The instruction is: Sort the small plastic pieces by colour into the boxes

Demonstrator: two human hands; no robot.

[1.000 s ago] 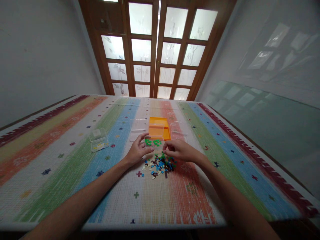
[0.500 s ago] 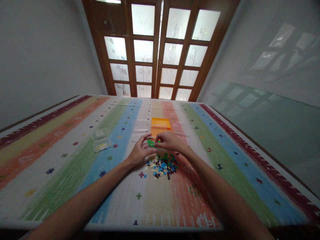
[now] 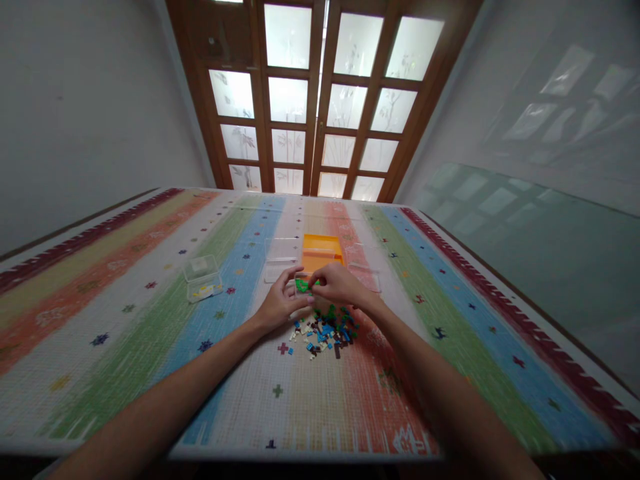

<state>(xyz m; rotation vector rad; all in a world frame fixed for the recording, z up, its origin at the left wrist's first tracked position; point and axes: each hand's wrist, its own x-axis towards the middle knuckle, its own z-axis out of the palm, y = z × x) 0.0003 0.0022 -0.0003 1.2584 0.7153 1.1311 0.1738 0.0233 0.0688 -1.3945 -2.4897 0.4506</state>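
My left hand [image 3: 281, 301] is wrapped round the left side of a small clear box, its thumb along the near edge. Bright green pieces [image 3: 302, 285] lie inside that box. My right hand [image 3: 336, 283] is over the box's right part, thumb and fingertips pinched together at the green pieces; whatever is between them is too small to make out. Just below both hands a loose pile of small bricks [image 3: 327, 331], blue, green, cream and dark brown, is spread on the striped cloth.
Behind my hands stands an open orange box [image 3: 322, 244], with a clear open case [image 3: 281, 253] to its left and a clear tray [image 3: 367, 276] to its right. Further left, an open clear box [image 3: 204, 289] holds yellow and white pieces. A striped cloth [image 3: 240, 400] covers the table.
My right hand has shifted slightly, its fingertips now lower and further left over the green pieces. My left hand stays at the box.
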